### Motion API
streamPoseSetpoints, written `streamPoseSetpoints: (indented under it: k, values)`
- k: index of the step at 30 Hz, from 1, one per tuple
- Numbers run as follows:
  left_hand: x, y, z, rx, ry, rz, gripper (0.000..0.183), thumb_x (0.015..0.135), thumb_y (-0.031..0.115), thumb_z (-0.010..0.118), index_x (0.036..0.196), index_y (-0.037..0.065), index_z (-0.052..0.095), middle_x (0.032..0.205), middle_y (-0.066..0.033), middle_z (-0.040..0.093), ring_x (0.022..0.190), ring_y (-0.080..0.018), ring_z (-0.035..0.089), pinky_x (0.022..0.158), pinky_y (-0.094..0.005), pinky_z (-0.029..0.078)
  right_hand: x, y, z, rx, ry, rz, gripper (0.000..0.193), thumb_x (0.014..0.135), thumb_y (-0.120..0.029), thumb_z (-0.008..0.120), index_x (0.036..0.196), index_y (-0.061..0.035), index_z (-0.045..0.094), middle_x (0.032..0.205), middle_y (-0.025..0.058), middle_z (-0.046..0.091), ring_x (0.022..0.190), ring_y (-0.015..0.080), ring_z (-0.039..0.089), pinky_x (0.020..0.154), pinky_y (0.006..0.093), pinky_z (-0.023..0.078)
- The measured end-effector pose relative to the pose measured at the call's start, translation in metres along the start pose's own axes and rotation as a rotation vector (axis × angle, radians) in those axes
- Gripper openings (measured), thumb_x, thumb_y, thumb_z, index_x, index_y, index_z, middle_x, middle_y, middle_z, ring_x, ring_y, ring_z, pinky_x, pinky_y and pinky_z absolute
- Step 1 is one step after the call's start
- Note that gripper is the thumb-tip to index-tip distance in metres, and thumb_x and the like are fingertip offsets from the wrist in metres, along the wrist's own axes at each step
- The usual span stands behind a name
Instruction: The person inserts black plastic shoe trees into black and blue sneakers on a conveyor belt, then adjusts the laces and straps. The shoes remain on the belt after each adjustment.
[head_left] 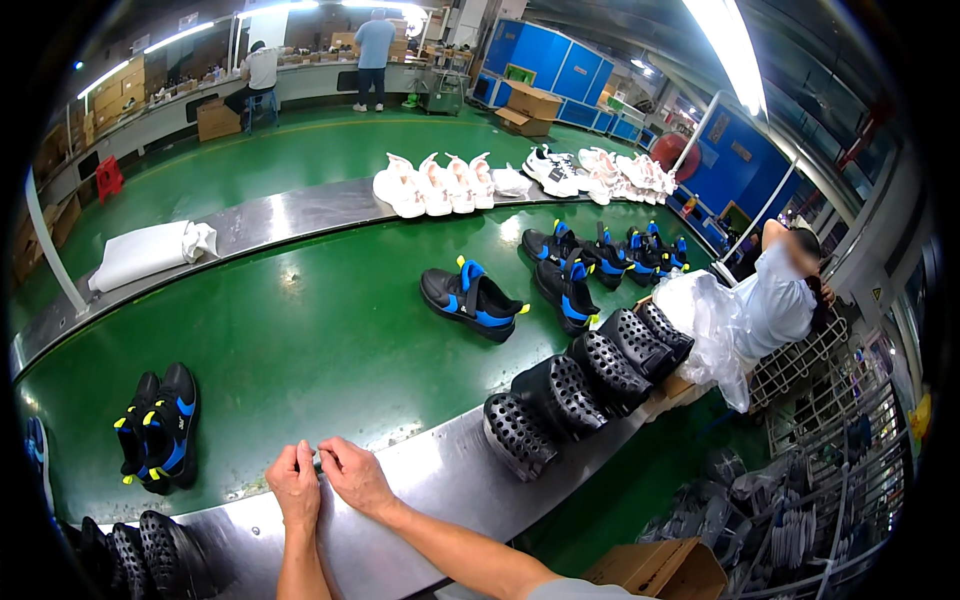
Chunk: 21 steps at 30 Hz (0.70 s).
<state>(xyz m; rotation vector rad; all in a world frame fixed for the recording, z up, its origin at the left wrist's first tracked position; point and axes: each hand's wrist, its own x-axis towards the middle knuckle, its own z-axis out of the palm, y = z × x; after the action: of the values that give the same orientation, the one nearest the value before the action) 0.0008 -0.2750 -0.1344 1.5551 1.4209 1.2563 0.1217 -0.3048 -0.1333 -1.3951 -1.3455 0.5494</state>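
My left hand (295, 487) and my right hand (354, 476) are side by side over the inner edge of the metal ledge (420, 505), thumbs close together. Both have their fingers curled closed; whatever they may hold is hidden or too small to make out. To their left, a pair of black and blue sneakers (160, 425) with yellow tabs lies on the green belt (300, 370). Another such sneaker (470, 300) lies farther off to the right, apart from my hands. Perforated black shoe forms (520, 435) stand in a row on the ledge to my right.
More black forms (160, 550) stand at the lower left. White shoes (440, 190) line the far ledge, with a folded white sheet (155, 255) to their left. More black-blue sneakers (565, 290) lie at right. A co-worker (775, 295) sits beyond the forms; a cardboard box (660, 568) is below.
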Motion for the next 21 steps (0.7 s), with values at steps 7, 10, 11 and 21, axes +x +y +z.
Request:
streamPoseSetpoints:
  k: [7,10,11,21]
  values:
    - [0.0,0.001,0.0,-0.024,-0.002,0.02,0.031,0.102,0.017,0.061,0.078,-0.002,0.063,0.061,-0.0083,0.054,0.058,-0.0133,0.045,0.055,-0.0337,0.039,0.0,-0.005,-0.003,0.048,-0.009,0.05,0.012,0.097,-0.01,0.064,0.105,-0.001,0.064,0.084,0.0155,0.069,0.074,0.0281,0.068,0.067,0.0373,0.054]
    - [0.0,0.002,-0.002,-0.007,-0.013,0.017,0.032,0.102,0.018,0.061,0.078,-0.002,0.063,0.061,-0.0078,0.054,0.058,-0.0132,0.045,0.055,-0.0334,0.039,0.0,-0.005,-0.002,0.039,-0.006,0.04,0.012,0.097,-0.01,0.065,0.105,-0.0008,0.064,0.084,0.0151,0.069,0.073,0.0279,0.068,0.066,0.037,0.054]
    - [0.0,0.002,-0.002,0.002,-0.017,0.019,0.032,0.102,0.018,0.061,0.078,-0.002,0.063,0.061,-0.0076,0.054,0.058,-0.0131,0.045,0.055,-0.0332,0.039,0.0,-0.004,-0.002,0.031,-0.002,0.031,0.012,0.096,-0.01,0.065,0.105,-0.0007,0.065,0.084,0.0149,0.069,0.073,0.028,0.068,0.066,0.0369,0.054]
    - [0.0,-0.009,0.002,-0.025,0.004,0.015,0.031,0.102,0.018,0.062,0.078,-0.002,0.064,0.06,-0.0059,0.053,0.058,-0.0122,0.044,0.054,-0.0327,0.039,-0.001,0.003,0.001,0.027,0.01,0.012,0.012,0.097,-0.009,0.064,0.105,-0.0007,0.064,0.086,0.0159,0.07,0.075,0.0299,0.069,0.067,0.0384,0.055]
